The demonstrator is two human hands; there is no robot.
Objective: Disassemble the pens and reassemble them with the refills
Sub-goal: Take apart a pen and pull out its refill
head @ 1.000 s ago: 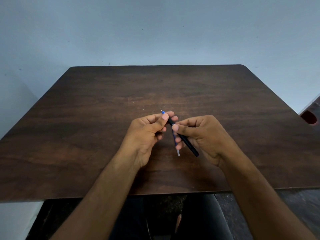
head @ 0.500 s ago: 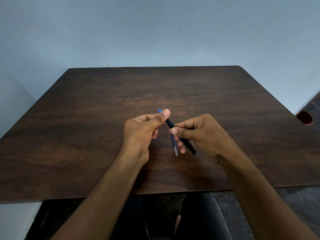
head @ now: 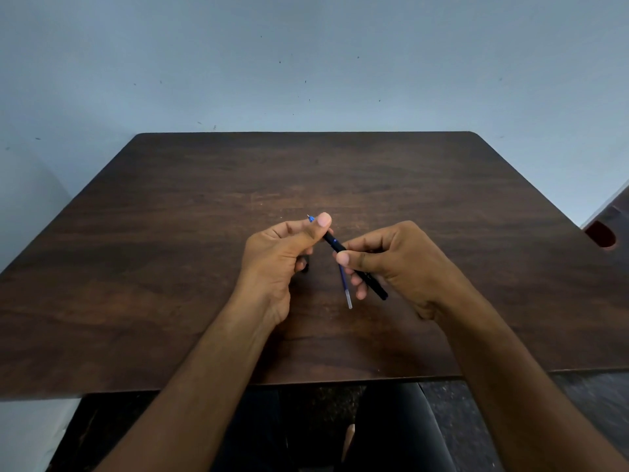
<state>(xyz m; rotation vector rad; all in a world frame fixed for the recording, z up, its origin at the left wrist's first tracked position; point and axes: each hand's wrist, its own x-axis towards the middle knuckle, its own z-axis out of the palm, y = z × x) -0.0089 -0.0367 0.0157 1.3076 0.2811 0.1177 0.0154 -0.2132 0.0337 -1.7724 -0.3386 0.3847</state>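
A black pen (head: 335,245) is held just above the middle of the dark wooden table (head: 170,267), slanting from upper left to lower right. My left hand (head: 282,257) pinches its front end; the blue tip (head: 310,218) pokes out past my thumb. My right hand (head: 391,264) grips the black barrel, whose rear end (head: 381,294) sticks out below the fingers. The same hand also holds a thin blue refill (head: 344,284) with a clear end, hanging down beside the barrel. A small dark piece (head: 305,267) shows under my left fingers; I cannot tell what it is.
A pale wall rises right behind the table's far edge. A dark piece of furniture with a red oval opening (head: 600,235) stands at the right edge. My legs (head: 391,434) are under the near table edge.
My two hands have drawn slightly apart along the pen, so more of the black barrel shows between them. The refill still hangs from my right hand.
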